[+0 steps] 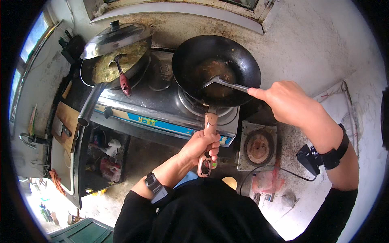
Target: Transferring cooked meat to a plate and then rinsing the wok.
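My left hand [200, 145] is wrapped around the worn pinkish handle [210, 120] of a black wok [191, 57]. The wok is tilted on the right burner [185, 100] of a gas stove, and a little brownish liquid [217, 71] with small bits lies in its bottom. In my right hand [282, 101] is a metal cooking spatula [231, 85], gripped by its handle. Its head reaches into the wok near the liquid; whether it touches the bottom I cannot tell.
At the left of the stove [139, 103] stands a second pan [142, 65] of yellowish-green food, partly covered by a metal lid [117, 41]. A ladle with a red handle [125, 85] rests in it. A knife [66, 130] lies on a wooden cutting board [67, 117] farther left.
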### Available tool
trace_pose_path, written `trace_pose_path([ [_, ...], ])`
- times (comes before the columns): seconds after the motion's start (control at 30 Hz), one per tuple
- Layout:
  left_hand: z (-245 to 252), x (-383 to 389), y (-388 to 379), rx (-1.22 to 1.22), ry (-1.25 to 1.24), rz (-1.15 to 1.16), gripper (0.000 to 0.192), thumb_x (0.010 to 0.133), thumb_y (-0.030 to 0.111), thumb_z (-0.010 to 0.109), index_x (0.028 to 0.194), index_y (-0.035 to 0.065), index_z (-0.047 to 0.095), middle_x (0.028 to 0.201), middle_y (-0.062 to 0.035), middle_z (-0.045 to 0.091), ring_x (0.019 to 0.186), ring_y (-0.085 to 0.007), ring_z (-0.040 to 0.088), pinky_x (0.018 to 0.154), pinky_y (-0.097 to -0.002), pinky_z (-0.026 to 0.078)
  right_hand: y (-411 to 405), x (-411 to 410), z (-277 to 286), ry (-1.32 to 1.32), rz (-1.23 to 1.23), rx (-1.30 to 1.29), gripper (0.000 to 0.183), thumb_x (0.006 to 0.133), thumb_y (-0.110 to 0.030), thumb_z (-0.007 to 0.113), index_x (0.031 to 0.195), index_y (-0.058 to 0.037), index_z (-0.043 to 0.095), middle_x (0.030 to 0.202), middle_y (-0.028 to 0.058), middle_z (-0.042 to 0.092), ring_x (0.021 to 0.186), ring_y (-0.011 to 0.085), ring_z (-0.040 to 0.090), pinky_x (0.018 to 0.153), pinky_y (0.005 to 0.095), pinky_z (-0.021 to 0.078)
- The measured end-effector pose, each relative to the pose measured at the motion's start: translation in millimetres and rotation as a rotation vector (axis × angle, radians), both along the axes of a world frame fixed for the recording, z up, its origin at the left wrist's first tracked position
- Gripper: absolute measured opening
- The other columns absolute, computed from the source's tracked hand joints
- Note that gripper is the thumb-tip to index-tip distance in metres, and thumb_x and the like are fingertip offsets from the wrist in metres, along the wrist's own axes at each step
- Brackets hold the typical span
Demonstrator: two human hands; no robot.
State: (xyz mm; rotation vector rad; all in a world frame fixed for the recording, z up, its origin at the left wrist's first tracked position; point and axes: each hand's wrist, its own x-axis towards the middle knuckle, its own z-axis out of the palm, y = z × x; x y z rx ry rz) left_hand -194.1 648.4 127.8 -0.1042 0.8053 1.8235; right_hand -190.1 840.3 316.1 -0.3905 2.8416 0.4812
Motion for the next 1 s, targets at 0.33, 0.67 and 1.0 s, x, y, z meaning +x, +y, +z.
trace_pose_path([
  [0.33,-4.4,0.5,-1.7,0.002,0.008,-0.006,0.012,0.087,0.014,0.055,0.080,0.0075,0.047,0.061,0.0017,0.041,0.047,-0.0092,0.040,0.043,-0.0276,0.040,0.8,-4.3,-7.6,-0.066,-0.113,-0.104,0.052,0.070,0.008,0.053,0.118,-0.0126,0.057,0.078,0.0193,0.063,0.075,0.0366,0.062,0.064,0.0453,0.0494],
  [0.67,-4.6,-2.4,-0.4,0.008,0.000,-0.004,0.014,0.087,0.014,0.056,0.080,0.0078,0.046,0.061,0.0010,0.043,0.046,-0.0094,0.041,0.043,-0.0279,0.041,9.4,-9.0,-17.8,-0.057,-0.148,-0.202,0.054,0.070,0.009,0.052,0.119,-0.0126,0.055,0.078,0.0218,0.061,0.076,0.0384,0.061,0.064,0.0467,0.0486],
  [1.0,-7.3,1.3,-2.9,0.006,-0.002,-0.008,0.015,0.089,0.015,0.055,0.080,0.0098,0.044,0.060,0.0021,0.041,0.045,-0.0089,0.039,0.042,-0.0274,0.040,6.3,-6.0,-29.7,-0.048,-0.221,-0.109,0.054,0.071,0.006,0.053,0.122,-0.0128,0.052,0.078,0.0201,0.063,0.075,0.0368,0.062,0.065,0.0449,0.0504],
])
